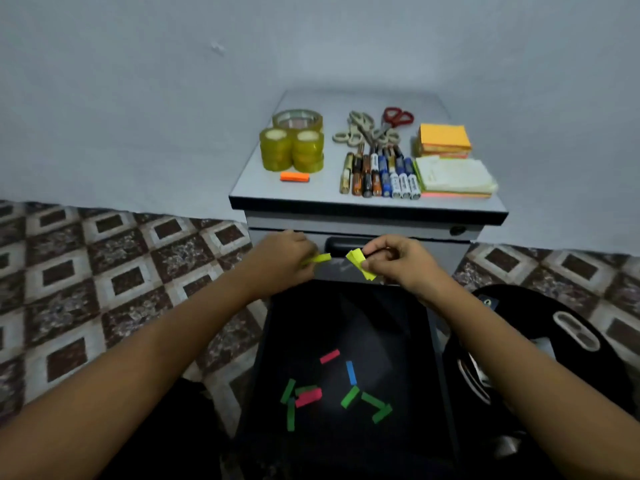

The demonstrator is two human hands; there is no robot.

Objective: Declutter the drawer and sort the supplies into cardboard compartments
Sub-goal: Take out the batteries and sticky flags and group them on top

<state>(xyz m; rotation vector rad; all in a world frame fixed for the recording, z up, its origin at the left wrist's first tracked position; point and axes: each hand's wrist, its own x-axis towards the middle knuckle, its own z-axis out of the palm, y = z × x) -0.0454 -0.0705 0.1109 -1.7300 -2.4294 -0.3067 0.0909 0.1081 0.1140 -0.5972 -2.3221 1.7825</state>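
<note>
Pinching 1 yellow paper strip (319, 258) in left hand (282, 259), yellow strip bundle (360, 264) in right hand (403, 263) — over drawer (381, 320) at 6 o'clock.

One wide-angle camera, worn on the person's head, looks forward and down from just above the open drawer (381, 323). It sits close enough that both forearms fill the lower frame, with the left hand (280, 259) and right hand (398, 263) at centre. Beyond them it squarely faces the cabinet (322, 194) top and the wall (138, 98), and the tiled floor (104, 271) bends at the edges.
</note>
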